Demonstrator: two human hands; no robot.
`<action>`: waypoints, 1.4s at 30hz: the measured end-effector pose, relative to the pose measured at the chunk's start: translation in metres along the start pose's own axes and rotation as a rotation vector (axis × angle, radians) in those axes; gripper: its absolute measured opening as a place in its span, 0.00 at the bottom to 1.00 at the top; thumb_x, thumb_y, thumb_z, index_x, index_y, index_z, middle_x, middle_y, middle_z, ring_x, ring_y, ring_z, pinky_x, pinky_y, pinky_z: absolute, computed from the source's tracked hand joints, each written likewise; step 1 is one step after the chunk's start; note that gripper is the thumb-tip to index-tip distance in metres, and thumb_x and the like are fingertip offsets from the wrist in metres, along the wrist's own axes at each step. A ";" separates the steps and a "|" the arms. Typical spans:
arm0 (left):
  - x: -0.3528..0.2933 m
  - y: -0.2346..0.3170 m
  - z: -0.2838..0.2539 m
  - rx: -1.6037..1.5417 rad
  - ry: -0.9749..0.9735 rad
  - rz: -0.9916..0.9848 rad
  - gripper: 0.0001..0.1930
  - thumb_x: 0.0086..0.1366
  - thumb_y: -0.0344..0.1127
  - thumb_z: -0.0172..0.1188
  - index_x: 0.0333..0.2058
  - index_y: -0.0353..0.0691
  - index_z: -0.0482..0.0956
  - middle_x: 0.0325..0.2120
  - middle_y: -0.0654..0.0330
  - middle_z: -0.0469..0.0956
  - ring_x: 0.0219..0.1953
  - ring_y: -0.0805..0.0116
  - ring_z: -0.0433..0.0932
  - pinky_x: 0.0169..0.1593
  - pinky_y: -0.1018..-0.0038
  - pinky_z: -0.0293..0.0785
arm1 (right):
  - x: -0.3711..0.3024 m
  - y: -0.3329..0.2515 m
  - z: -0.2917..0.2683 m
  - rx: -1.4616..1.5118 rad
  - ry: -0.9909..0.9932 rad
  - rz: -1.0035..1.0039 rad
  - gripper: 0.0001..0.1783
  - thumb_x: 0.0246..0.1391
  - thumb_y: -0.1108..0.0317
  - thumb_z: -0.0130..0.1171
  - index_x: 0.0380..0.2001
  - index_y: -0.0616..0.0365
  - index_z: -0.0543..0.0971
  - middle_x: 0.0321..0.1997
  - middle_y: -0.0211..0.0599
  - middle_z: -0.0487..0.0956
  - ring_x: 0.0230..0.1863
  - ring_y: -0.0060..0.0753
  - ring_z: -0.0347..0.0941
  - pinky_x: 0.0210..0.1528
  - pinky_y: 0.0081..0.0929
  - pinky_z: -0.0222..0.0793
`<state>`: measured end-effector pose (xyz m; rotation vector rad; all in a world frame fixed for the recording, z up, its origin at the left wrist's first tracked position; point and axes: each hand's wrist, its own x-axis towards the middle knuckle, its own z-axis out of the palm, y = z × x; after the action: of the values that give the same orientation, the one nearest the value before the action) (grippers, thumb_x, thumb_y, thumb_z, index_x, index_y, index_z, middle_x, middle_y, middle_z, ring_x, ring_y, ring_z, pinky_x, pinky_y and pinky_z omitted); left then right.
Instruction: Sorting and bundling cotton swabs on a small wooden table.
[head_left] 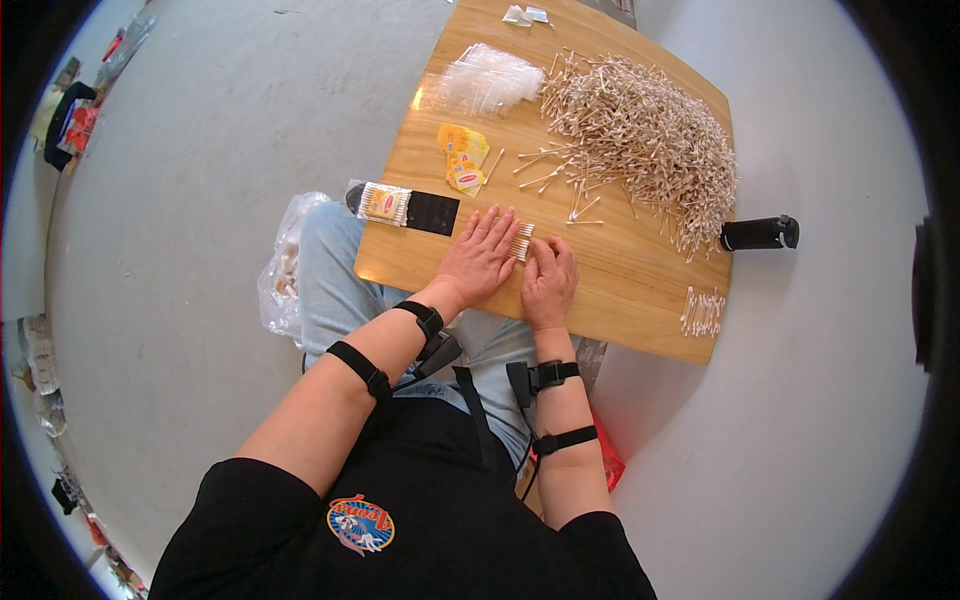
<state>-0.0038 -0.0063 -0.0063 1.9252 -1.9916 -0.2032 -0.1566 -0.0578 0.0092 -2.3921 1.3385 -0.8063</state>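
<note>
My left hand (480, 260) lies flat, fingers stretched out, on a row of cotton swabs (521, 241) at the table's near edge. Only the right ends of these swabs show; the palm hides the rest. Right up against those ends is my right hand (550, 280), its fingers curled and closed. Whether anything sits between them is hidden. Left of my hands, a black strip (433, 214) lies on the tabletop. On its left end rests a clear packet of cotton swabs (384, 204) with a yellow and red label card.
The wooden table (620, 290) carries a big heap of loose swabs (645, 140), clear plastic bags (490, 78), yellow cards (463, 160) and a small swab group (703, 311). A black cylinder (760, 233) juts past the right edge. A plastic bag (288, 270) hangs beside my leg.
</note>
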 end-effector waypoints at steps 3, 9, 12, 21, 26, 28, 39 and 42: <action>0.000 0.000 0.000 -0.007 0.002 0.001 0.33 0.69 0.48 0.47 0.68 0.37 0.57 0.70 0.52 0.53 0.73 0.52 0.47 0.74 0.56 0.40 | 0.000 -0.001 0.002 0.004 0.017 0.044 0.17 0.54 0.68 0.58 0.48 0.48 0.80 0.56 0.42 0.72 0.60 0.47 0.67 0.59 0.42 0.63; 0.000 0.001 0.000 0.000 -0.004 0.001 0.33 0.69 0.48 0.48 0.68 0.37 0.57 0.70 0.52 0.53 0.73 0.52 0.47 0.74 0.56 0.40 | 0.000 -0.002 0.002 -0.073 -0.033 0.029 0.18 0.56 0.64 0.55 0.51 0.47 0.79 0.59 0.43 0.70 0.63 0.47 0.64 0.62 0.45 0.60; 0.000 0.001 0.000 0.007 -0.010 -0.001 0.33 0.69 0.48 0.48 0.68 0.37 0.56 0.71 0.52 0.52 0.73 0.52 0.46 0.74 0.56 0.40 | -0.001 0.000 0.001 -0.087 -0.046 0.028 0.19 0.56 0.64 0.55 0.52 0.46 0.79 0.59 0.43 0.70 0.63 0.47 0.64 0.62 0.44 0.60; 0.000 0.000 -0.001 0.003 -0.008 -0.003 0.33 0.70 0.48 0.46 0.68 0.37 0.57 0.70 0.52 0.53 0.73 0.52 0.46 0.74 0.56 0.40 | 0.001 -0.005 0.003 -0.138 -0.055 0.034 0.20 0.58 0.60 0.54 0.53 0.45 0.78 0.60 0.44 0.69 0.64 0.47 0.63 0.62 0.45 0.58; 0.000 -0.001 -0.001 0.032 -0.016 -0.007 0.32 0.70 0.49 0.44 0.68 0.38 0.57 0.70 0.53 0.53 0.73 0.52 0.46 0.74 0.56 0.39 | -0.001 -0.003 0.006 -0.139 -0.114 0.019 0.27 0.59 0.58 0.53 0.62 0.50 0.71 0.65 0.45 0.67 0.68 0.49 0.59 0.67 0.50 0.53; 0.001 -0.001 -0.001 0.011 -0.014 0.002 0.31 0.70 0.47 0.46 0.68 0.37 0.57 0.70 0.51 0.54 0.73 0.52 0.48 0.74 0.57 0.41 | 0.002 0.000 0.008 -0.155 -0.143 -0.072 0.29 0.60 0.58 0.52 0.63 0.53 0.68 0.68 0.46 0.65 0.70 0.48 0.57 0.69 0.51 0.49; 0.001 0.000 0.001 0.028 0.025 -0.003 0.30 0.68 0.43 0.49 0.66 0.40 0.61 0.69 0.54 0.57 0.72 0.51 0.51 0.73 0.56 0.45 | 0.000 -0.004 0.010 -0.289 -0.360 -0.122 0.34 0.63 0.60 0.47 0.70 0.59 0.58 0.73 0.45 0.59 0.75 0.43 0.50 0.74 0.54 0.40; 0.002 0.000 0.001 -0.002 0.058 -0.008 0.29 0.68 0.43 0.49 0.66 0.40 0.62 0.68 0.54 0.59 0.72 0.52 0.52 0.73 0.56 0.46 | 0.004 -0.005 0.010 -0.343 -0.328 -0.143 0.33 0.64 0.60 0.47 0.69 0.60 0.58 0.73 0.46 0.59 0.75 0.46 0.49 0.74 0.54 0.40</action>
<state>-0.0044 -0.0079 -0.0066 1.9157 -1.9466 -0.1494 -0.1454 -0.0594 0.0047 -2.7540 1.2635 -0.2049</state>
